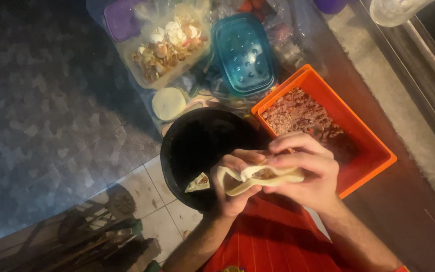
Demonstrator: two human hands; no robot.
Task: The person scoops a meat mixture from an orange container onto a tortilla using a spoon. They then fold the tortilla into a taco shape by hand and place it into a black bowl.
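Both my hands hold one round dough wrapper with a bit of minced filling in it, folded half over. My left hand cups it from below and my right hand pinches its upper edge. Just beyond the hands lies a black round pan with one folded dumpling at its near side. To the right of the pan stands an orange rectangular tray filled with minced meat filling.
A stack of round wrappers lies behind the pan. Farther back are a clear tub of eggshells, a teal lidded container and a purple lid. Tiled floor shows at the left, a counter edge at the right.
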